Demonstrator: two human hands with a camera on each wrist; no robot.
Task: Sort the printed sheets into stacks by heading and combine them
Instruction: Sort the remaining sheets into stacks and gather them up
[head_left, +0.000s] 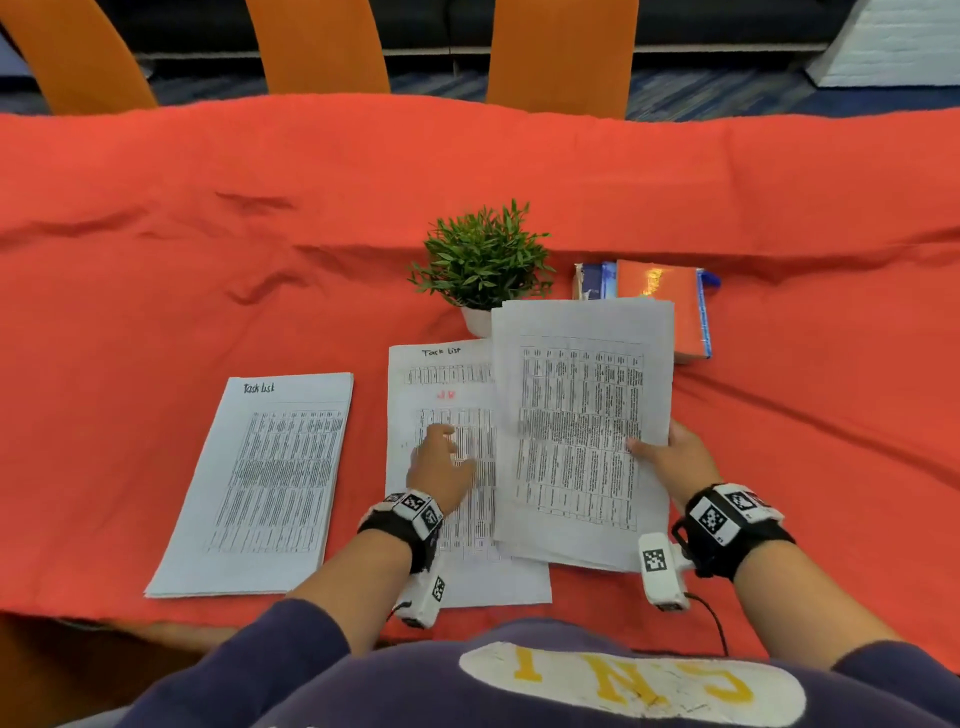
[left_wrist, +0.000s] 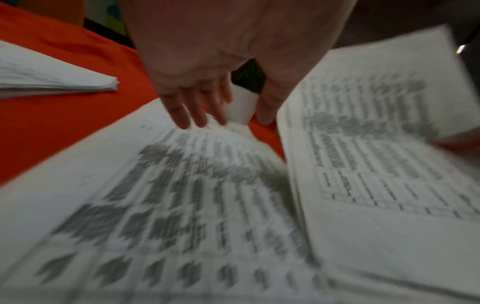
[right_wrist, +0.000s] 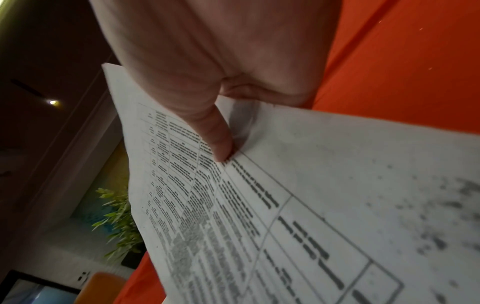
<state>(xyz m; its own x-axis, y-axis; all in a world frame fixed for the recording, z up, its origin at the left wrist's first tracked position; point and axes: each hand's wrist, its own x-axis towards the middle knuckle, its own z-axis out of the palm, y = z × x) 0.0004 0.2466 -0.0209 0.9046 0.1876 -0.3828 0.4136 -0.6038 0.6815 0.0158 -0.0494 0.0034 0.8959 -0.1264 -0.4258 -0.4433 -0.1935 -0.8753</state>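
Note:
A stack of printed sheets headed "Task list" (head_left: 265, 483) lies at the left on the red cloth. A single sheet headed "Task list" (head_left: 441, 384) lies in the middle, and my left hand (head_left: 439, 470) hovers over it or rests on it with straight, spread fingers (left_wrist: 197, 109); contact is unclear. My right hand (head_left: 670, 457) pinches a bundle of printed sheets (head_left: 582, 431) at its right edge, thumb (right_wrist: 218, 139) on top, and holds it tilted up over the right side of the middle sheet. The bundle's heading is not readable.
A small potted plant (head_left: 483, 260) in a white pot stands just behind the middle sheet. A red-covered book (head_left: 670, 306) on a blue one lies behind the held bundle. Orange chair backs (head_left: 317, 47) stand past the table's far edge.

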